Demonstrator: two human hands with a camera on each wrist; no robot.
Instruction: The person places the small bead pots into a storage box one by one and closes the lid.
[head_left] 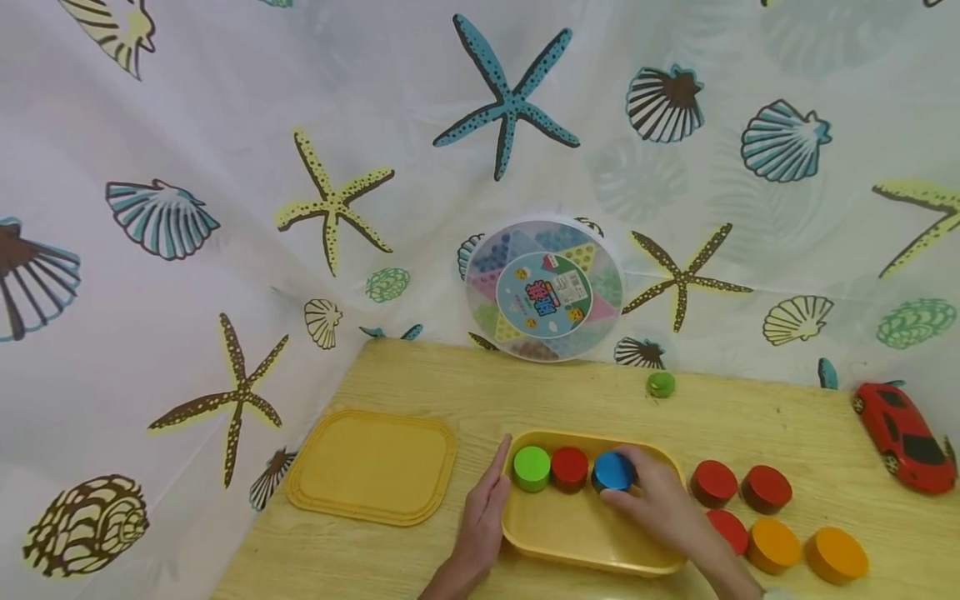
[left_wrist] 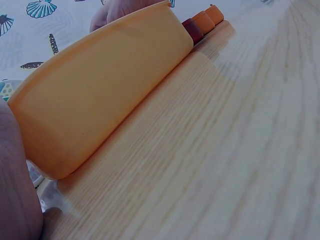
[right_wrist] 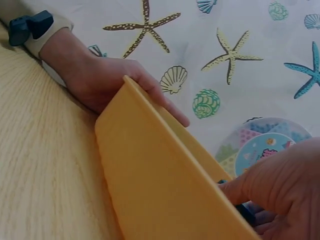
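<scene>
A yellow rectangular container (head_left: 577,557) sits on the table. Inside, along its far wall, a green round block (head_left: 532,468) and a red round block (head_left: 569,469) stand beside each other. To their right is a blue round block (head_left: 612,472), pinched between the thumb and fingers of my right hand (head_left: 660,500). Against the container's left end rests my left hand (head_left: 482,521), its fingers straight along the outside. The right wrist view shows the left hand (right_wrist: 110,82) at the container's far end; the blue block is mostly hidden there.
A yellow lid (head_left: 371,467) lies flat at left. Right of the container are several red round blocks (head_left: 767,489) and two orange ones (head_left: 837,555). A red toy car (head_left: 905,437) stands far right. At the back are a small green object (head_left: 661,384) and a round game board (head_left: 544,290).
</scene>
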